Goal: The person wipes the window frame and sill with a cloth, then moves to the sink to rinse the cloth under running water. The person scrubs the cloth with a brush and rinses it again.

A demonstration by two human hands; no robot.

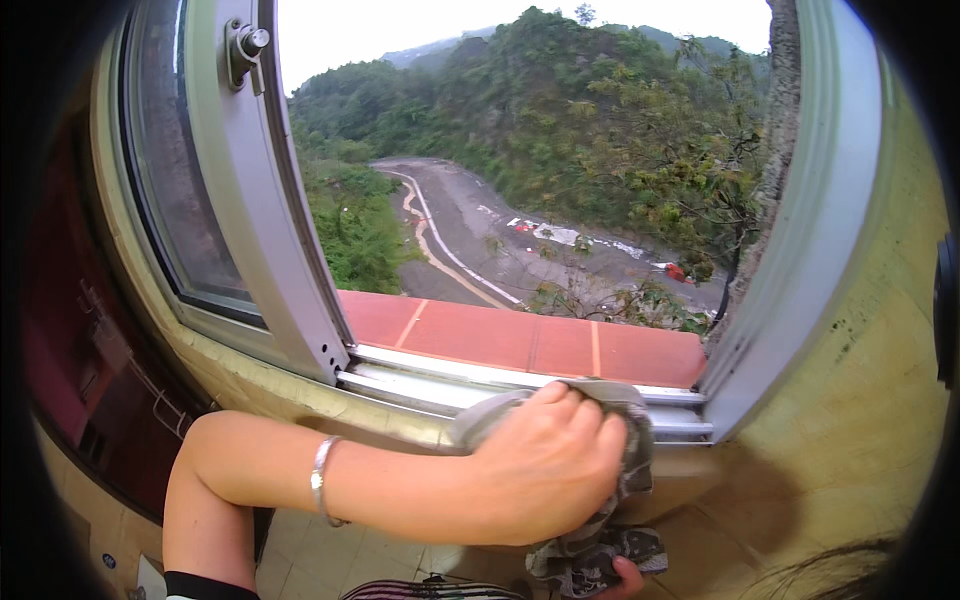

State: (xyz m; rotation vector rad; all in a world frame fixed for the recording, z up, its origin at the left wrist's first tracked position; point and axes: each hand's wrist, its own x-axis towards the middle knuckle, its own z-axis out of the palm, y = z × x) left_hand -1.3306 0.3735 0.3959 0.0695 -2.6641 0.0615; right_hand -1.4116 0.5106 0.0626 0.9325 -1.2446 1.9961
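Note:
A grey patterned cloth [637, 442] is bunched in my left hand [551, 465], which presses it on the metal track [435, 386] of a sliding window, toward its right end. A silver bangle [319, 476] circles the left wrist. Below, at the bottom edge, the fingers of my right hand [624, 577] hold the hanging lower end of the same cloth; the rest of that hand is hidden or out of view.
The sliding sash [247, 187] with its latch [246, 54] stands at the left of the opening. Outside lies a red tiled ledge [480, 334], with a road and wooded hills beyond. The right window jamb [817, 225] meets a yellowish tiled wall [877, 337].

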